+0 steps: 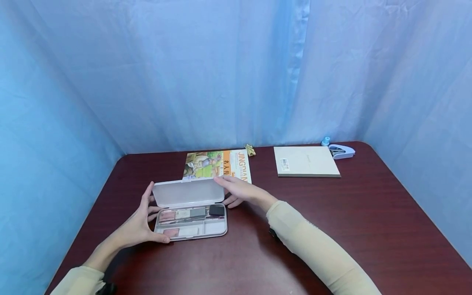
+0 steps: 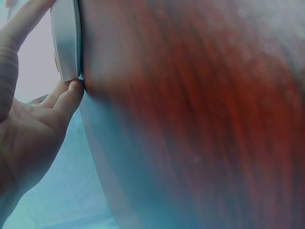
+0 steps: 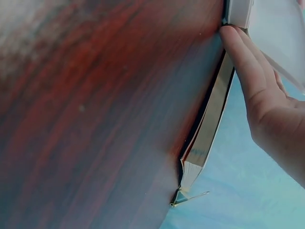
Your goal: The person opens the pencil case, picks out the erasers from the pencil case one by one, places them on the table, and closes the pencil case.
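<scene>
Case [image 1: 190,221] open, small pans [image 1: 191,212] inside

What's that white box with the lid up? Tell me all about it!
The white plastic case lies flat on the dark red table, its frosted lid raised. Inside, compartments hold small pinkish, grey and black blocks. The left hand holds its left end; the right hand touches the lid's right edge.
</scene>
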The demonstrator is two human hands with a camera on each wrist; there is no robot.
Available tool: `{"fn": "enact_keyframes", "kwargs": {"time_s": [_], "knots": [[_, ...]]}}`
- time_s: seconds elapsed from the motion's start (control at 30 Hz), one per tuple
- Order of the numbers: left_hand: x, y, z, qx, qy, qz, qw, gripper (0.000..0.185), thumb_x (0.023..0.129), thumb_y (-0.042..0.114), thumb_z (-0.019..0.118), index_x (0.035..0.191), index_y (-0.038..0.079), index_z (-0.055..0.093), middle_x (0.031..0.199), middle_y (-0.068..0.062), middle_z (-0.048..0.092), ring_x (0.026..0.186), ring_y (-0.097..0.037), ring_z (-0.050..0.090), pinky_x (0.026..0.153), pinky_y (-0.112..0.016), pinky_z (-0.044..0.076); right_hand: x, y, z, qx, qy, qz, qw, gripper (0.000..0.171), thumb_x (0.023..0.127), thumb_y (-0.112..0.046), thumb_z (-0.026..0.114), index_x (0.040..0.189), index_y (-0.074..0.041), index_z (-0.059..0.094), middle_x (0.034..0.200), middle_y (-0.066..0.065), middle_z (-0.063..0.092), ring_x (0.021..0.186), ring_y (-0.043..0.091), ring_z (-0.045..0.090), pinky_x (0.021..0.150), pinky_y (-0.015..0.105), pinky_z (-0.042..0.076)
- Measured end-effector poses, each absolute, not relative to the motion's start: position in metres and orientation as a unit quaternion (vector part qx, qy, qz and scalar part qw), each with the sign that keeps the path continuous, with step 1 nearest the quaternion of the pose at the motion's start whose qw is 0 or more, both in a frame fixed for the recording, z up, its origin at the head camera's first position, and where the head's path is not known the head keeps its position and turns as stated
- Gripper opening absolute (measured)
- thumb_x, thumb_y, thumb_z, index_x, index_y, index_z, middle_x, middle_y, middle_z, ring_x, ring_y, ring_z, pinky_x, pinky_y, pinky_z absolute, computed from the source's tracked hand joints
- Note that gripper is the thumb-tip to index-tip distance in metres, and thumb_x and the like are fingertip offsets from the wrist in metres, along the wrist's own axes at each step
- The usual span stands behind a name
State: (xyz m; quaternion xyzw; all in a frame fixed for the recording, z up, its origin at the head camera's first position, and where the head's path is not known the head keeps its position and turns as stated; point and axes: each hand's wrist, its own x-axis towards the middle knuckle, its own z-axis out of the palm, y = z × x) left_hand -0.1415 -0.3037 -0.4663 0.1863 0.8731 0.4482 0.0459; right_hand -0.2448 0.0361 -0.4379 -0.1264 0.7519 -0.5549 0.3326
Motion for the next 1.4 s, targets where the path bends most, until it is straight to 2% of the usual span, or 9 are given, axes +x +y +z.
{"fn": "enact_keyframes", "kwargs": {"time_s": [0.27, 0.5, 0.67, 0.77, 0.83, 1.0, 1.1, 1.23, 1.4], "knots": [[-0.141, -0.303, -0.465, 0.179, 0.872, 0.452, 0.051, 0.152, 0.064, 0.024, 0.099, 0.158, 0.041, -0.02, 0.16, -0.021, 0.005, 0.126, -0.038, 0.054, 0.099, -0.057, 0.046, -0.244, 0.038, -0.433, -0.108, 0.739, -0.565, 0.351, 0.073, 0.104, -0.062, 0.038, 0.159, -0.015, 0.028, 0.132, 0.023, 0.055, 0.1, 0.032, 0.071, 0.082, 0.046, 0.06], [-0.14, -0.305, -0.467, 0.172, 0.874, 0.452, 0.053, 0.153, 0.063, 0.026, 0.1, 0.158, 0.04, -0.019, 0.158, -0.021, 0.008, 0.125, -0.038, 0.055, 0.099, -0.058, 0.046, -0.245, 0.036, -0.436, -0.103, 0.731, -0.573, 0.356, 0.071, 0.105, -0.06, 0.039, 0.157, -0.012, 0.031, 0.129, 0.024, 0.056, 0.1, 0.033, 0.071, 0.082, 0.047, 0.06], [-0.139, -0.305, -0.466, 0.159, 0.875, 0.453, 0.062, 0.155, 0.062, 0.028, 0.1, 0.158, 0.04, -0.02, 0.162, -0.02, -0.002, 0.127, -0.04, 0.053, 0.1, -0.058, 0.046, -0.244, 0.037, -0.435, -0.105, 0.743, -0.559, 0.351, 0.076, 0.103, -0.063, 0.04, 0.159, -0.014, 0.029, 0.128, 0.022, 0.055, 0.099, 0.03, 0.072, 0.08, 0.046, 0.061], [-0.14, -0.304, -0.465, 0.156, 0.874, 0.456, 0.064, 0.154, 0.063, 0.027, 0.1, 0.158, 0.04, -0.019, 0.162, -0.02, -0.001, 0.129, -0.04, 0.052, 0.099, -0.056, 0.047, -0.242, 0.039, -0.433, -0.114, 0.757, -0.543, 0.345, 0.071, 0.104, -0.062, 0.039, 0.155, -0.012, 0.035, 0.125, 0.022, 0.053, 0.096, 0.03, 0.073, 0.08, 0.047, 0.061], [-0.14, -0.303, -0.464, 0.16, 0.872, 0.457, 0.066, 0.153, 0.063, 0.027, 0.1, 0.159, 0.04, -0.019, 0.162, -0.021, 0.0, 0.129, -0.042, 0.052, 0.099, -0.056, 0.048, -0.241, 0.042, -0.433, -0.122, 0.764, -0.536, 0.338, 0.064, 0.106, -0.058, 0.04, 0.147, -0.009, 0.042, 0.123, 0.02, 0.053, 0.093, 0.03, 0.073, 0.079, 0.047, 0.061], [-0.143, -0.301, -0.463, 0.165, 0.871, 0.459, 0.063, 0.152, 0.063, 0.026, 0.1, 0.158, 0.043, -0.018, 0.163, -0.021, -0.003, 0.129, -0.042, 0.052, 0.098, -0.056, 0.049, -0.238, 0.052, -0.434, -0.147, 0.772, -0.537, 0.306, 0.04, 0.106, -0.037, 0.055, 0.131, -0.007, 0.047, 0.117, 0.018, 0.06, 0.089, 0.034, 0.073, 0.077, 0.048, 0.061], [-0.144, -0.3, -0.465, 0.171, 0.867, 0.464, 0.057, 0.152, 0.063, 0.025, 0.1, 0.159, 0.042, -0.016, 0.161, -0.021, 0.004, 0.128, -0.041, 0.053, 0.099, -0.055, 0.049, -0.234, 0.06, -0.433, -0.17, 0.777, -0.531, 0.293, 0.036, 0.103, -0.026, 0.062, 0.13, -0.008, 0.046, 0.113, 0.018, 0.064, 0.088, 0.035, 0.072, 0.075, 0.048, 0.061], [-0.142, -0.299, -0.469, 0.175, 0.863, 0.471, 0.059, 0.153, 0.063, 0.025, 0.1, 0.159, 0.041, -0.017, 0.156, -0.02, 0.013, 0.127, -0.037, 0.053, 0.1, -0.05, 0.049, -0.223, 0.07, -0.433, -0.208, 0.795, -0.497, 0.278, 0.039, 0.1, -0.019, 0.065, 0.132, -0.005, 0.045, 0.107, 0.015, 0.068, 0.084, 0.035, 0.072, 0.07, 0.045, 0.061], [-0.142, -0.303, -0.465, 0.175, 0.863, 0.471, 0.057, 0.154, 0.062, 0.026, 0.101, 0.159, 0.04, -0.017, 0.154, -0.019, 0.015, 0.126, -0.036, 0.054, 0.1, -0.049, 0.049, -0.213, 0.073, -0.434, -0.287, 0.828, -0.432, 0.214, 0.03, 0.096, -0.012, 0.07, 0.121, -0.002, 0.057, 0.093, 0.005, 0.069, 0.074, 0.028, 0.071, 0.065, 0.035, 0.059]]}}
